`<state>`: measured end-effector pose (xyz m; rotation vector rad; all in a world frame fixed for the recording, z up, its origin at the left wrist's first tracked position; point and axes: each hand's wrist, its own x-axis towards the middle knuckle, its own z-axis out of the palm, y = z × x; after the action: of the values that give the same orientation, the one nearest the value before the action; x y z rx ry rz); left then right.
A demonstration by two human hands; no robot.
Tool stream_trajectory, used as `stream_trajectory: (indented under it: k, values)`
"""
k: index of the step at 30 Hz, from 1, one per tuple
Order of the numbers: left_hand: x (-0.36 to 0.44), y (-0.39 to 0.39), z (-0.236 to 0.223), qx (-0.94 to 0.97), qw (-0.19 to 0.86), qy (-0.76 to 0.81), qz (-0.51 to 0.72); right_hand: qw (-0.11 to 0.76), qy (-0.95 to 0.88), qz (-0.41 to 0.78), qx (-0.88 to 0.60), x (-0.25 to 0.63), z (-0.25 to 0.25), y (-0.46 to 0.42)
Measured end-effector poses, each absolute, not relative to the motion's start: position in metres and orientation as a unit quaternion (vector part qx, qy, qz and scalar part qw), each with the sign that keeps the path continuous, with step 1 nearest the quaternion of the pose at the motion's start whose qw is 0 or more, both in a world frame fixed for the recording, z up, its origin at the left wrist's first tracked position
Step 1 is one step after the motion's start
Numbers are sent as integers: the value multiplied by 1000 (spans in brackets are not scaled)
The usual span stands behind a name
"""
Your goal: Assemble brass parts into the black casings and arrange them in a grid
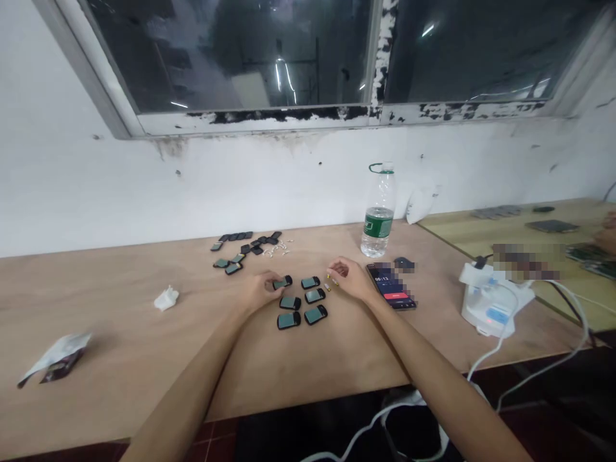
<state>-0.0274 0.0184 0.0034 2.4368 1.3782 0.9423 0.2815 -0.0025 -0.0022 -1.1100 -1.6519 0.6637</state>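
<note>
My left hand [262, 292] has its thumb and fingers closed on the edge of a small black device with a grey-green screen [280, 283], which lies on the table. Several similar small devices [289, 320] lie screen up beside and below it, in two rough columns. My right hand [348, 278] is at the right of these columns, its fingers curled together over a few tiny yellow-and-silver parts [328, 287]. What its fingertips hold is too small to make out.
Further back lie more black devices [233, 268] and small white pieces [276, 249]. A water bottle [376, 224], a phone [391, 287] and a white power strip [488, 301] with cables are at right. Crumpled tissue [166, 298] and a torn packet [58, 356] lie left.
</note>
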Motion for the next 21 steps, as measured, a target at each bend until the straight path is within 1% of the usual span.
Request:
stream_trajectory:
  k: [2, 4, 9, 14, 17, 21]
  values:
    - [-24, 13, 6, 822, 73, 446, 347, 503, -696, 275, -433, 274, 1, -9]
    - [-18, 7, 9, 843, 59, 396, 359, 505, -712, 270, -406, 263, 4, -18]
    - [-4, -3, 10, 885, 3, 287, 366, 514, -715, 253, -401, 235, 4, -29]
    - [-2, -6, 12, 888, -30, 264, 375, 542, -687, 248, -415, 229, -1, -27]
    - [-2, -8, 12, 896, -38, 253, 363, 534, -689, 241, -426, 229, -3, -26]
    - [-2, -8, 10, 890, -19, 279, 360, 526, -711, 228, -408, 229, -3, -27]
